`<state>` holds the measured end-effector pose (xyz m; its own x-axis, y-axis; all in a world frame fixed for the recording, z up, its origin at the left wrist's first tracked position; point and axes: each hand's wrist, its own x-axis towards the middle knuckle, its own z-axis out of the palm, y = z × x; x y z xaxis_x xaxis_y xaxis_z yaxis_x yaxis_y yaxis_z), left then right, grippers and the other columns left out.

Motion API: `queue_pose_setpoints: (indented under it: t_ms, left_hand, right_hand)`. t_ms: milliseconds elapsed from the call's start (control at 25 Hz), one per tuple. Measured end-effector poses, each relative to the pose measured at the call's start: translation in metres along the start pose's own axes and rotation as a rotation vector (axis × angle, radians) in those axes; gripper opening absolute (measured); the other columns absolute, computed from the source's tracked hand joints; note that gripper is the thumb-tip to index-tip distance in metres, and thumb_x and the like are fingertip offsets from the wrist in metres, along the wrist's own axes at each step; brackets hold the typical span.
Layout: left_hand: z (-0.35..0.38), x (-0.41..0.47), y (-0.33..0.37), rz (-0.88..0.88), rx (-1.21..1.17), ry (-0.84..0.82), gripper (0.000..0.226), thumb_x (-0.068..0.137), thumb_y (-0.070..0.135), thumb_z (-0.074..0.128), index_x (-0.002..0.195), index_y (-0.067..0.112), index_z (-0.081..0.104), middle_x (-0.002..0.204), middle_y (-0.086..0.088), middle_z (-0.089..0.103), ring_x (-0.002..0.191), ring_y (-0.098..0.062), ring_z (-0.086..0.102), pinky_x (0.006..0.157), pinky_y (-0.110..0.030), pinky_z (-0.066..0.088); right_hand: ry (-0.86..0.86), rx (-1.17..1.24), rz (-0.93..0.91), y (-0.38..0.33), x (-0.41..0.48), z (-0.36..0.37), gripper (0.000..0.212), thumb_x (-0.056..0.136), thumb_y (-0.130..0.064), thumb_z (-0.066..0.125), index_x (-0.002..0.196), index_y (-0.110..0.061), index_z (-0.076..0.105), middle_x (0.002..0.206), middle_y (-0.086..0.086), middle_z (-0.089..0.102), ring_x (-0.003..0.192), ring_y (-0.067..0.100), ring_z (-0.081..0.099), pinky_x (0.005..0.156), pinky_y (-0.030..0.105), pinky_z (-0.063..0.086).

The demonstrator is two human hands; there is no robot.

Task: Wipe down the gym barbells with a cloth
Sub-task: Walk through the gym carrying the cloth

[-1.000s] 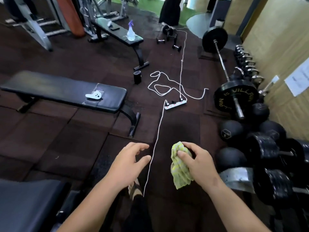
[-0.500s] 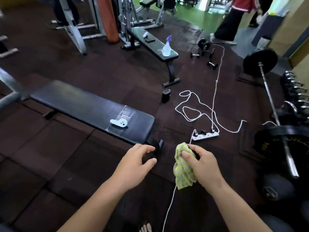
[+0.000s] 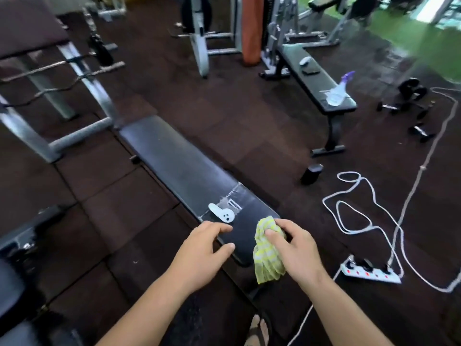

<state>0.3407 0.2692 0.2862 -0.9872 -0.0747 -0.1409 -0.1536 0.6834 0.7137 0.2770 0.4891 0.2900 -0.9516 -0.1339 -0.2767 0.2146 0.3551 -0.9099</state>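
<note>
My right hand (image 3: 296, 253) grips a bunched yellow-green striped cloth (image 3: 267, 255), which hangs down over the near end of a flat black bench (image 3: 184, 171). My left hand (image 3: 204, 250) hovers beside it, fingers loosely spread and holding nothing. Curled bars (image 3: 52, 68) rest on a grey rack (image 3: 82, 78) at the far left. The loaded barbell is out of view.
A white object (image 3: 222, 214) lies on the near bench. A second bench (image 3: 316, 81) carries a spray bottle (image 3: 339, 91). A white power strip (image 3: 369, 272) and looping cables (image 3: 354, 203) lie on the floor at right, small dumbbells (image 3: 409, 96) beyond. My sandalled foot (image 3: 257, 330) shows below.
The view has swung left: the barbell and dumbbell rack at right left the frame, the bar rack at left came in. Both hands now sit over the near bench's end.
</note>
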Motion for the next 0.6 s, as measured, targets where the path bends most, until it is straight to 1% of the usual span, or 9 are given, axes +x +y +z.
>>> queue_pose_setpoints:
  t_ms: [80, 160, 240, 360, 480, 600]
  left_hand:
    - [-0.014, 0.023, -0.007, -0.051, -0.001, 0.056, 0.039, 0.087, 0.049, 0.056, 0.125, 0.042, 0.055, 0.119, 0.027, 0.051, 0.115, -0.001, 0.050, 0.098, -0.027, 0.044]
    - [-0.030, 0.043, -0.014, -0.095, -0.007, 0.099, 0.039, 0.086, 0.049, 0.056, 0.125, 0.042, 0.055, 0.119, 0.027, 0.051, 0.115, 0.000, 0.050, 0.098, -0.028, 0.045]
    - [-0.048, 0.061, -0.026, -0.130, -0.022, 0.124, 0.038, 0.087, 0.049, 0.056, 0.124, 0.042, 0.055, 0.119, 0.028, 0.051, 0.115, 0.001, 0.050, 0.097, -0.029, 0.046]
    - [-0.071, 0.095, -0.057, -0.159, -0.051, 0.161, 0.037, 0.088, 0.046, 0.058, 0.124, 0.041, 0.056, 0.120, 0.028, 0.051, 0.116, 0.001, 0.050, 0.098, -0.029, 0.047]
    - [-0.097, 0.142, -0.102, -0.187, -0.088, 0.153, 0.035, 0.088, 0.044, 0.059, 0.123, 0.041, 0.057, 0.117, 0.028, 0.052, 0.114, 0.002, 0.051, 0.097, -0.030, 0.047]
    - [-0.128, 0.195, -0.144, -0.197, -0.111, 0.139, 0.030, 0.090, 0.040, 0.060, 0.120, 0.040, 0.059, 0.112, 0.024, 0.054, 0.108, 0.001, 0.053, 0.094, -0.028, 0.047]
  right_hand:
    - [-0.081, 0.019, -0.012, -0.016, 0.040, 0.015, 0.013, 0.091, -0.027, 0.071, 0.103, -0.031, 0.074, 0.094, -0.013, 0.078, 0.083, 0.005, 0.074, 0.077, 0.028, 0.058]
    - [-0.141, 0.024, -0.019, -0.033, 0.072, 0.032, 0.013, 0.091, -0.025, 0.071, 0.103, -0.030, 0.074, 0.094, -0.011, 0.079, 0.083, 0.008, 0.075, 0.076, 0.028, 0.058]
    - [-0.191, 0.035, -0.025, -0.049, 0.099, 0.052, 0.013, 0.092, -0.022, 0.070, 0.103, -0.028, 0.075, 0.093, -0.008, 0.079, 0.084, 0.008, 0.075, 0.075, 0.025, 0.057]
    - [-0.245, 0.030, -0.011, -0.067, 0.141, 0.087, 0.012, 0.093, -0.016, 0.069, 0.101, -0.024, 0.074, 0.093, -0.006, 0.079, 0.083, 0.007, 0.075, 0.070, 0.018, 0.056]
    - [-0.217, 0.021, 0.028, -0.077, 0.190, 0.130, 0.011, 0.094, -0.015, 0.069, 0.102, -0.021, 0.073, 0.095, 0.000, 0.079, 0.085, 0.013, 0.076, 0.072, 0.023, 0.060]
    - [-0.154, -0.012, 0.075, -0.087, 0.236, 0.175, 0.012, 0.093, -0.017, 0.069, 0.102, -0.023, 0.072, 0.095, -0.004, 0.079, 0.086, 0.009, 0.075, 0.073, 0.021, 0.058]
